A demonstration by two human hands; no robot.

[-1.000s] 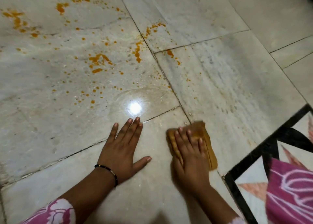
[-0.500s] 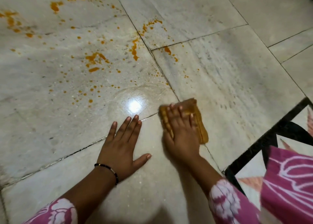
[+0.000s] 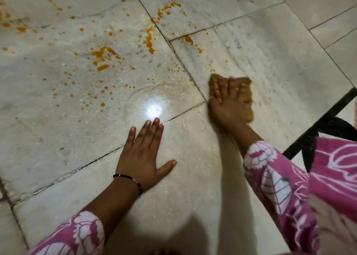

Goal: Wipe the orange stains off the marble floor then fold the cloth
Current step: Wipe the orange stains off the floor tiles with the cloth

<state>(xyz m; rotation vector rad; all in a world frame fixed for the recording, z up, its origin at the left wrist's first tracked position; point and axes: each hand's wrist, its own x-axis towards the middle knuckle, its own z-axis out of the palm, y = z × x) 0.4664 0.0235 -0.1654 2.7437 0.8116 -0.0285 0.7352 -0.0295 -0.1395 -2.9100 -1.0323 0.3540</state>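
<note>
the cloth (image 3: 245, 92), a folded pad gone orange-brown, lies flat on the marble floor (image 3: 270, 58) right of centre, just right of a tile joint, and most of it is hidden under the right hand (image 3: 229, 100). that hand lies on top of it with fingers straight and slightly spread, pressing it down rather than pinching it; its outline is blurred, so the exact lie of the thumb cannot be made out. a few small orange specks sit just beyond the cloth's far edge.

the orange stains (image 3: 104, 56) lie mostly far and left of the cloth: a thick cluster in the middle of the big left tile, a streak along the joint farther off, more blobs near the top left corner, and fine droplets scattered down toward a bright light reflection (image 3: 153, 109) on a wet-looking patch.

the left hand (image 3: 143, 154) is planted flat on the near tile, fingers together and thumb out to the side, touching bare floor and carrying nothing; a dark bracelet (image 3: 128, 180) rings its wrist. pink patterned sleeves (image 3: 270, 177) cover both forearms, and a black inlaid border (image 3: 316, 123) crosses the floor at the right.

this looks like the wiping step, and well short of done, since most of the spill is untouched. the next move would call for pushing the pad far and left across the joint into the heavy cluster, keeping the pressure flat. folding looks a long way off.
</note>
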